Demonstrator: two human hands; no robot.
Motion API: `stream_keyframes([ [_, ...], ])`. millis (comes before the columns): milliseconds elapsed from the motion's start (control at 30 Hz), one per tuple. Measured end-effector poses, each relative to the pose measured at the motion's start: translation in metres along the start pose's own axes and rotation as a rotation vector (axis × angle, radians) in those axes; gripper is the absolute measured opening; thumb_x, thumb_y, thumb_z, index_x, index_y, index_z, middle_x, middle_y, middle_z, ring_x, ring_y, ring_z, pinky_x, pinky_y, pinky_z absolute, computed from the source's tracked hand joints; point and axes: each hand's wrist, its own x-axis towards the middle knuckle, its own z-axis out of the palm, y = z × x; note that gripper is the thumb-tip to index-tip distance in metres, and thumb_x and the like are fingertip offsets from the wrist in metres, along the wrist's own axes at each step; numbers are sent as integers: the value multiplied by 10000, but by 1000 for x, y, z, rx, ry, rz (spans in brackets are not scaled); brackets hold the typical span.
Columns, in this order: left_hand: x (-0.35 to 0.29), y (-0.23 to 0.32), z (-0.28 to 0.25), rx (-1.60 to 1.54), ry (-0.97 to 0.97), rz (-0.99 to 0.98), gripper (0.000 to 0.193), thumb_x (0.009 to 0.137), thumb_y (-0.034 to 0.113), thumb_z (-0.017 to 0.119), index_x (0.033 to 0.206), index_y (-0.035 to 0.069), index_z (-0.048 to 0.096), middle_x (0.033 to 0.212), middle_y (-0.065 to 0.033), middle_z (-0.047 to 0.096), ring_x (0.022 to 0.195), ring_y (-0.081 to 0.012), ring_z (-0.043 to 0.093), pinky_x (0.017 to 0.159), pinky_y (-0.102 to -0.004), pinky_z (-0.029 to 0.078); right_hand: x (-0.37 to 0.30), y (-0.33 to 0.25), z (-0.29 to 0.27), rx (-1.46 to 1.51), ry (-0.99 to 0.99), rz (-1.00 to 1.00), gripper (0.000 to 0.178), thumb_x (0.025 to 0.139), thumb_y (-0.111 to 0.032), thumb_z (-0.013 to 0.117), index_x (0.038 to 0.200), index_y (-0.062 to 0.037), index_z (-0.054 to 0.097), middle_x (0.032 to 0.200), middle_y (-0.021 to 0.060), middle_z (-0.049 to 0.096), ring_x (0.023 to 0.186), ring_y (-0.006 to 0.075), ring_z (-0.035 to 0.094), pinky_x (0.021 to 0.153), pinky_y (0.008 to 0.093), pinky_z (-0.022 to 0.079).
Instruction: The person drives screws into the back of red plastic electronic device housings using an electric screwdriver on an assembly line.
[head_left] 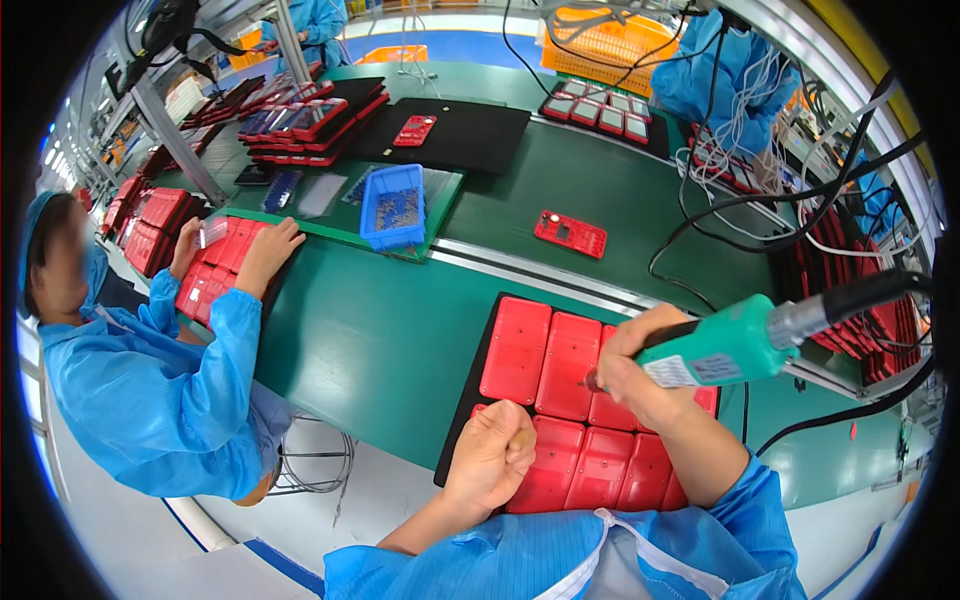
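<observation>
My right hand [640,362] is wrapped round a green electric screwdriver [730,335], a black cable running off its rear end. Its tip points down and left over the rows of red plastic housings [573,365], next to my thumb; whether it touches one I cannot tell. The housings lie face down, side by side, on a black tray [452,448] at the table's near edge. Over the tray's left side is my left hand [490,455], its fingers curled closed. What they hold, if anything, is hidden.
A single red housing [570,234] lies beyond the metal rail. A blue bin [403,238] of small metal parts stands farther left. A co-worker [160,390] at left handles another tray of red housings [222,262]. Black cables [850,412] and stacked trays [880,335] crowd the right.
</observation>
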Motion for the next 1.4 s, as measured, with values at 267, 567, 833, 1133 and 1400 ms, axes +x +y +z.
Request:
stream_keyframes([
  [267, -8, 2, 11, 1107, 76, 299, 186, 659, 98, 726, 666, 23, 557, 564, 2, 511, 472, -83, 432, 429, -217, 338, -12, -61, 6, 307, -83, -199, 195, 766, -68, 550, 841, -76, 370, 505, 27, 437, 360, 116, 425, 366, 263, 402],
  [567, -1, -7, 11, 1645, -61, 834, 228, 575, 125, 755, 639, 26, 559, 506, -56, 462, 442, -168, 458, 402, -274, 362, -20, -56, 3, 346, -251, -13, 236, 740, 33, 535, 889, -102, 410, 556, 55, 487, 461, 150, 479, 492, 328, 443],
  [833, -2, -7, 9, 1660, -118, 943, 191, 575, 105, 734, 655, 32, 576, 563, -74, 517, 477, -203, 494, 423, -294, 392, -20, -50, 5, 386, -304, 1, 248, 709, 81, 506, 887, -84, 456, 572, 64, 505, 472, 155, 488, 505, 325, 453],
  [1133, -5, -4, 9, 1692, -77, 954, 167, 619, 149, 709, 675, 44, 592, 602, -60, 548, 523, -199, 537, 470, -287, 425, -19, -51, 16, 302, -228, -46, 222, 758, -90, 580, 860, -107, 384, 492, 16, 430, 379, 128, 443, 388, 278, 392],
  [1400, -5, -7, 11, 1624, -120, 1038, 175, 623, 151, 716, 686, 48, 590, 579, -53, 530, 496, -176, 514, 437, -274, 404, -17, -50, 16, 397, -208, -1, 221, 755, -13, 573, 865, -98, 401, 528, 46, 470, 417, 140, 454, 441, 307, 414],
])
